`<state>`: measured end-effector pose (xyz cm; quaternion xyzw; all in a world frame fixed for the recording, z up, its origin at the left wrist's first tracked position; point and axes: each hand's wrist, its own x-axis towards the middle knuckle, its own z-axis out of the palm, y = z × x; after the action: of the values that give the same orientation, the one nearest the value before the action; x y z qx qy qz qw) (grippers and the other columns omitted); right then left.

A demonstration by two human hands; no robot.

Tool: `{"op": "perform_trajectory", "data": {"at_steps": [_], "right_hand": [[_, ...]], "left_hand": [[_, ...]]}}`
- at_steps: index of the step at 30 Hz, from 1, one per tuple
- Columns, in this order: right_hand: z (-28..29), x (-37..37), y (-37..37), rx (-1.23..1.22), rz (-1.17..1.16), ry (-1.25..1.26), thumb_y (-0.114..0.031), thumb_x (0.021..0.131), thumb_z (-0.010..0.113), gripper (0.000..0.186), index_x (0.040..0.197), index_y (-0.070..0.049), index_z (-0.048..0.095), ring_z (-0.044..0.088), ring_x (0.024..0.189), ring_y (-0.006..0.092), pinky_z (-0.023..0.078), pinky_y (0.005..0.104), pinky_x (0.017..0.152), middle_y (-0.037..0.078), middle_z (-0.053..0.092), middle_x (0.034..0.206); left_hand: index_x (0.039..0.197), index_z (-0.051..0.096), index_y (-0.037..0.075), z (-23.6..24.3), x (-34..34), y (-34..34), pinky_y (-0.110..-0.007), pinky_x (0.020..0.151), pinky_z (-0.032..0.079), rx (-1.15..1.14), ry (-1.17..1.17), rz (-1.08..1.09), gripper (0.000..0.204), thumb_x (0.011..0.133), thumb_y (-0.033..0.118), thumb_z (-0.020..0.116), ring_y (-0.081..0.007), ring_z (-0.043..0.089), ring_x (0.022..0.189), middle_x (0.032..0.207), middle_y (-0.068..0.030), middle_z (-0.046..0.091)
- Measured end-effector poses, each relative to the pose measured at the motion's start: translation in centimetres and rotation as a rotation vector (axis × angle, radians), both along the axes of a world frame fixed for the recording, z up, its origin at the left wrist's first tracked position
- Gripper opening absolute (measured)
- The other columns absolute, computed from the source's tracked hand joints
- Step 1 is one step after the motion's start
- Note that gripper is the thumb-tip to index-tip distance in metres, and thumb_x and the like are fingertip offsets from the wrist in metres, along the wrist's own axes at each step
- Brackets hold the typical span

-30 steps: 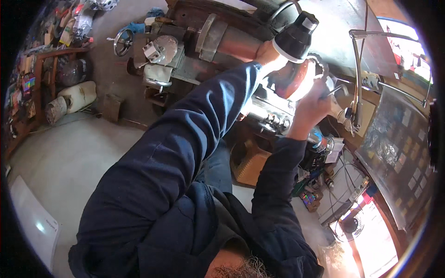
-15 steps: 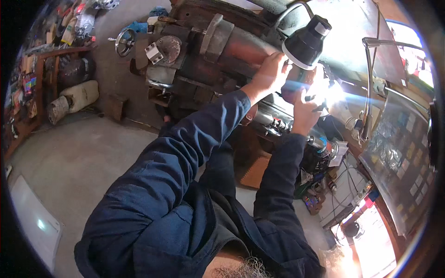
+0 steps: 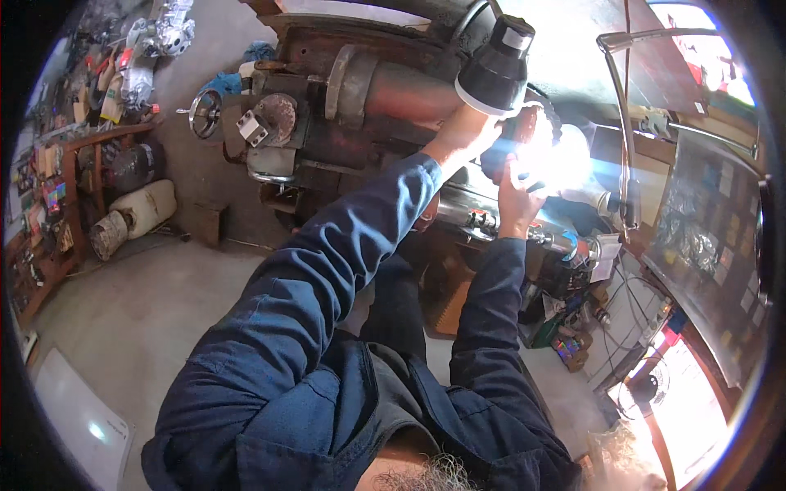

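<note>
On a lathe, a round reddish-brown part is brightly lit beside a strong glare. My left hand reaches to its left side, under a black lamp shade; the fingertips are mostly hidden by the shade. Below the part is my right hand, a finger or thumb raised against it and the other fingers curled. Glare hides what the right hand grips. Just under the hands runs a shiny metal bar with fittings.
A jointed metal lamp arm stands to the right. At the left end of the machine are a handwheel and a metal block. A cluttered wooden shelf lines the left wall. A plastic-covered panel hangs at right.
The view has shifted, so the machine and lamp sit further left. My left hand has moved deeper under the lamp shade, and my right hand sits slightly lower against the round part.
</note>
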<state>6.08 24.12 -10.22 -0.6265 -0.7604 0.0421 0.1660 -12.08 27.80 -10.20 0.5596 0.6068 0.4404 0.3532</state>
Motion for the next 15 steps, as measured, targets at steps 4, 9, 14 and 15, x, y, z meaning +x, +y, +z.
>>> {"op": "perform_trajectory", "data": {"at_steps": [4,9,14,15], "right_hand": [[-0.7,0.7,-0.5,0.403,0.22,-0.82,-0.032,0.089,0.065,0.031,0.106,-0.006,0.066,0.061,0.09,0.0318,0.047,0.044,0.086,0.013,0.065,0.099],[-1.1,0.7,0.0,0.409,0.204,-0.76,-0.032,0.085,0.069,0.038,0.109,-0.003,0.064,0.062,0.095,0.0301,0.048,0.0426,0.087,0.014,0.066,0.104],[1.9,-1.5,0.7,-0.034,-0.083,0.141,-0.023,0.081,0.075,0.04,0.111,0.0,0.062,0.062,0.098,0.023,0.048,0.0364,0.087,0.012,0.066,0.107],[2.2,-1.8,0.7,-0.096,-0.116,0.253,-0.022,0.081,0.075,0.04,0.111,0.0,0.062,0.062,0.098,0.0222,0.048,0.0356,0.087,0.012,0.066,0.108]], "left_hand": [[0.105,0.065,0.004,-0.3,0.2,0.4,-0.042,0.068,0.053,0.063,0.169,-0.03,0.022,0.085,0.012,0.064,-0.0285,0.066,0.076,0.088,-0.0136,0.067],[0.105,0.065,0.005,0.2,-0.2,0.4,-0.036,0.048,0.051,-0.07,-0.039,-0.046,0.021,0.085,0.01,0.062,-0.0226,0.063,0.06,0.083,-0.0121,0.064],[0.103,0.064,0.004,0.6,-0.4,0.7,-0.041,0.061,0.051,-0.072,-0.067,-0.096,0.021,0.083,0.008,0.061,-0.0297,0.064,0.073,0.088,-0.0164,0.066],[0.101,0.064,0.003,0.9,-0.4,0.8,-0.044,0.068,0.051,-0.09,-0.044,-0.107,0.021,0.081,0.007,0.062,-0.0337,0.064,0.079,0.089,-0.0185,0.066]]}}
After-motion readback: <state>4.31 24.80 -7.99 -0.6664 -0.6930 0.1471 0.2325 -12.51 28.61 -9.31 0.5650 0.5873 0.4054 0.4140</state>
